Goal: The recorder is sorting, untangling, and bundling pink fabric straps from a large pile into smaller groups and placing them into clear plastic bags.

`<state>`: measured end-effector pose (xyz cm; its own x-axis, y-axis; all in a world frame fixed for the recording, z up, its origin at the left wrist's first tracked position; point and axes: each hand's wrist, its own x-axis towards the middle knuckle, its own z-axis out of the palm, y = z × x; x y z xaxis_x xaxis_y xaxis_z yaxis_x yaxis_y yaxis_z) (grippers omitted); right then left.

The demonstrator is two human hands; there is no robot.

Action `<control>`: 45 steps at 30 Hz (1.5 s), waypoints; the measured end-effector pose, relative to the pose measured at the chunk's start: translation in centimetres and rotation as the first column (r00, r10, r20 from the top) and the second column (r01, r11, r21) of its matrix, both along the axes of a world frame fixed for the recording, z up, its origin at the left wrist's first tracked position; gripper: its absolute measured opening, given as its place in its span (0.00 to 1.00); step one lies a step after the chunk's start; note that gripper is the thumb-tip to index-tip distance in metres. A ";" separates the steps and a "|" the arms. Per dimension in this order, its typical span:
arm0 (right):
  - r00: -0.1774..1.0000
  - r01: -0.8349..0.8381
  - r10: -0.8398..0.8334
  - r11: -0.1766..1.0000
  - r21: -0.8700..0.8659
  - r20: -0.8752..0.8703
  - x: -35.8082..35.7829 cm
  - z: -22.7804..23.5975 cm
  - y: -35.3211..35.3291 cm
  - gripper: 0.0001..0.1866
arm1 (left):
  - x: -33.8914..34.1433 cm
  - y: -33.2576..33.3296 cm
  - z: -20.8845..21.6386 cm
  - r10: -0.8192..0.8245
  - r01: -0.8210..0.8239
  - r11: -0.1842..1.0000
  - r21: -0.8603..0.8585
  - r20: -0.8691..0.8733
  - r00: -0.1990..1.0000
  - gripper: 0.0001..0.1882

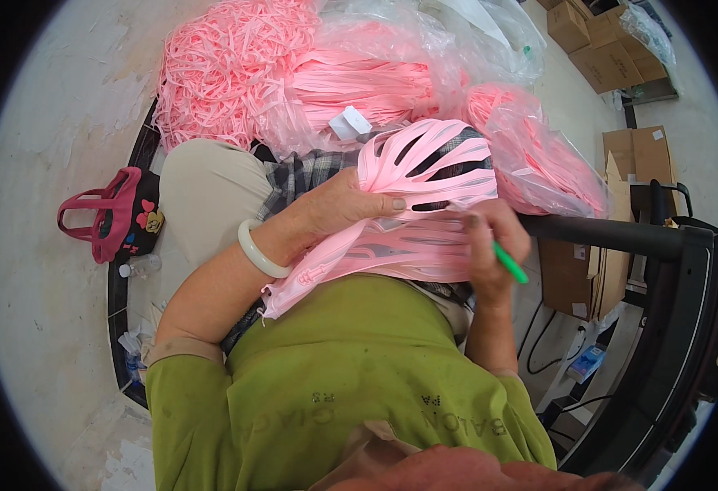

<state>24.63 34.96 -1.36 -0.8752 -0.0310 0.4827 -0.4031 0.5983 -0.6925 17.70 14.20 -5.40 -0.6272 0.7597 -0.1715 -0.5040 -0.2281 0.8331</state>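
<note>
Across my lap lies a soft pink moulded sheet [408,250] with long slits cut between its strips. Its upper end curves over, and dark plaid cloth shows through the gaps. My left hand [347,204], with a pale bangle on the wrist, grips the sheet's left side, thumb on top and fingers hidden beneath. At the sheet's right edge my right hand [498,237] is closed around a slim tool with a green handle [509,263]. The tool's working end points toward the slits, but it is too small and covered by the fingers to make out.
Beyond my knees sit a heap of thin pink strips [228,65] and clear bags of pink pieces [367,82], [531,155]. A maroon-and-black handbag [118,214] stands at left. At right are a black metal frame [621,233] and cardboard boxes [567,278].
</note>
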 end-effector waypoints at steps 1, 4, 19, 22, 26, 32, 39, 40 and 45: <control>0.999 0.025 -0.029 0.995 -0.095 -0.041 0.1 0.3 0.5 0.07 | 0.0 0.1 0.0 0.022 -0.022 0.998 0.053 0.007 1.000 0.22; 0.990 -0.032 -0.019 0.931 -0.365 -0.137 0.2 1.2 0.6 0.12 | 0.0 0.2 -0.1 0.005 -0.009 0.998 0.054 0.068 0.998 0.23; 0.981 0.195 -0.194 0.979 0.063 -0.017 -0.9 -0.2 -0.2 0.03 | 0.2 0.2 0.4 -0.096 0.092 0.994 0.059 0.074 0.993 0.27; 0.899 0.434 -0.433 0.901 -0.013 -0.069 -2.3 -0.7 5.1 0.08 | 0.2 0.1 0.6 -0.041 0.020 0.991 0.129 0.157 0.987 0.29; 0.778 0.628 -0.620 0.768 0.125 -0.100 -3.0 -4.8 14.5 0.10 | 0.1 0.0 1.5 -0.013 0.007 0.997 0.078 0.071 0.997 0.32; 0.302 0.635 -0.931 0.356 0.685 0.204 4.2 -18.5 27.4 0.20 | -1.4 -0.6 -1.4 -0.196 0.093 0.915 -0.393 -0.232 0.953 0.30; 0.309 0.639 -0.832 0.541 0.547 0.461 6.8 -22.0 27.3 0.25 | -1.4 -0.1 -2.9 -0.073 -0.020 0.935 -0.353 -0.248 0.966 0.20; 0.373 0.663 -0.793 0.591 0.460 0.481 5.0 -19.3 24.8 0.25 | -1.2 -0.2 -3.1 -0.045 -0.017 0.954 -0.301 -0.198 0.979 0.20; 0.753 0.645 -0.458 0.655 -0.394 0.471 0.7 -7.1 16.3 0.19 | -0.7 0.1 -2.2 -0.096 0.029 0.954 -0.298 -0.214 0.972 0.23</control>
